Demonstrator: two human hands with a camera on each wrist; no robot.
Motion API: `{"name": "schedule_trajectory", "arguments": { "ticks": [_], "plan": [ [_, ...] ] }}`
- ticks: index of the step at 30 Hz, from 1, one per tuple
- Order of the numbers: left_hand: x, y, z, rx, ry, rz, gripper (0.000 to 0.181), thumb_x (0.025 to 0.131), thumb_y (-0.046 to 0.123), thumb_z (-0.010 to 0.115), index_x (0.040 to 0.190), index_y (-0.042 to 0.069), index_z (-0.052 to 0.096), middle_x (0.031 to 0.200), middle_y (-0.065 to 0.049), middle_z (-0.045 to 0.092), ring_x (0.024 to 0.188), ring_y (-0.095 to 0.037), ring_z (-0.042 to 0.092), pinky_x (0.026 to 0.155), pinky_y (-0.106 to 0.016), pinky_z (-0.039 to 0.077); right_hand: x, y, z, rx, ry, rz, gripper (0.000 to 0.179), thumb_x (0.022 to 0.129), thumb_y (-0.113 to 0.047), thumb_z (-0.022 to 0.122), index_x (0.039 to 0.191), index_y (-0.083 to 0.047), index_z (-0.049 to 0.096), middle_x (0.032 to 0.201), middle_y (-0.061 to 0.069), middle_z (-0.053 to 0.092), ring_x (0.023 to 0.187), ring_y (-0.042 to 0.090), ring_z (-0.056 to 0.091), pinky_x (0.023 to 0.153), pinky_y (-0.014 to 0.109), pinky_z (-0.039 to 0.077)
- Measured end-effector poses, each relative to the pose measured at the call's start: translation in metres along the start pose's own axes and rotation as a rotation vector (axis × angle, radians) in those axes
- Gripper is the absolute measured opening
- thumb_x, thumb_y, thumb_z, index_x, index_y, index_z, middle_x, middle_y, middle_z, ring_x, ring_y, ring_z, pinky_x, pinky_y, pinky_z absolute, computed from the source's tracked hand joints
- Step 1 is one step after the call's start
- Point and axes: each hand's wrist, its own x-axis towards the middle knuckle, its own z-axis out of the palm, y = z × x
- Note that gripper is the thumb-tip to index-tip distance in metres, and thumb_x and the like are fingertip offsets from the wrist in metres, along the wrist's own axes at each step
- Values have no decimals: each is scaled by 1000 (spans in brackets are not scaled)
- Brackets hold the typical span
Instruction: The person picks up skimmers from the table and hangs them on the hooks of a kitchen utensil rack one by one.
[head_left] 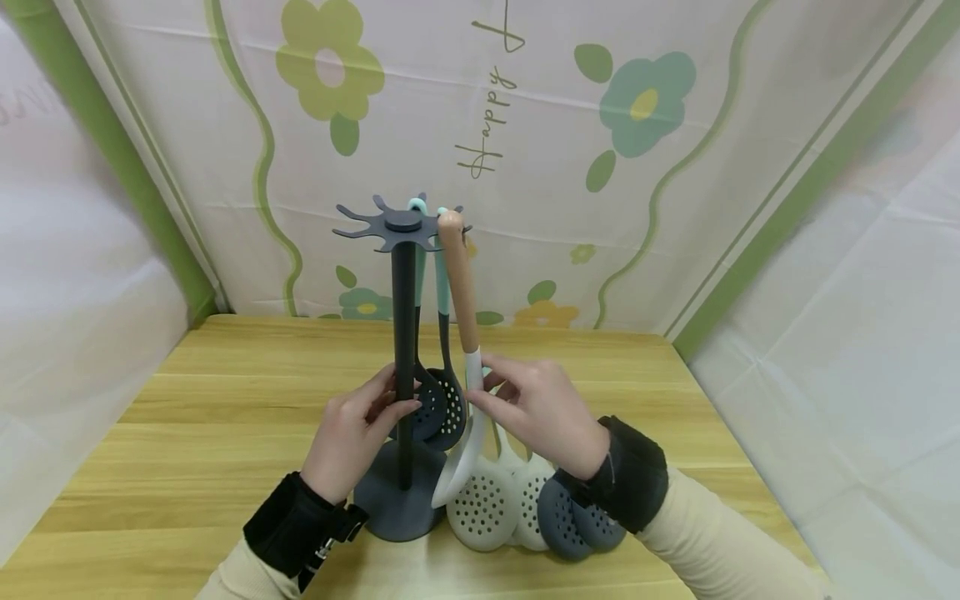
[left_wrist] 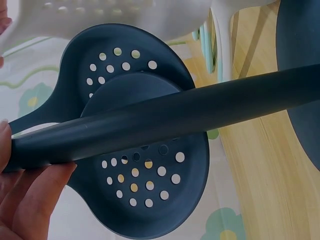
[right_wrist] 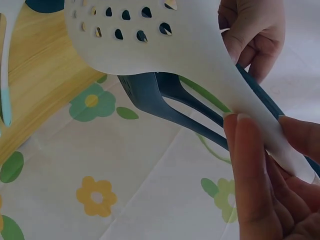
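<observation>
A dark utensil stand [head_left: 403,317] rises from its round base on the table, with a star-shaped ring of hooks on top. My left hand [head_left: 352,429] holds its pole, fingers and thumb on either side [left_wrist: 35,200]. Two dark skimmers [head_left: 448,417] with mint handles hang from the hooks behind the pole; their holed bowls show in the left wrist view [left_wrist: 150,215]. My right hand [head_left: 540,408] pinches a white skimmer [right_wrist: 200,50] by the neck below its wooden handle. That skimmer stands nearly upright, bowl down, its handle tip overlapping the hook ring's right side.
Right of the base lie white skimmers [head_left: 483,508] and dark skimmers [head_left: 564,521], bowls toward me, partly under my right forearm. The wooden table [head_left: 247,392] ends at a flower-printed cloth wall [head_left: 420,100], with more cloth at both sides.
</observation>
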Motion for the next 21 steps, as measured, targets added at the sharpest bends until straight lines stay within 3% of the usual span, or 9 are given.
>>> {"name": "schedule_trajectory", "arguments": {
  "ticks": [8, 21],
  "plan": [
    [0, -1, 1, 6, 2, 21, 39, 86, 7, 73, 122, -7, 70, 94, -11, 78, 74, -14, 74, 61, -29, 61, 3, 0, 4, 16, -9, 23, 33, 93, -24, 68, 115, 0, 70, 89, 12, 77, 66, 9, 71, 62, 24, 58],
    [0, -1, 0, 17, 2, 23, 38, 86, 9, 73, 121, -6, 70, 92, -10, 78, 75, -17, 75, 62, -32, 62, 7, 2, 10, -6, 2, 64, 43, 91, -27, 70, 122, 2, 67, 93, 11, 77, 70, 12, 71, 62, 27, 58]
  ]
}}
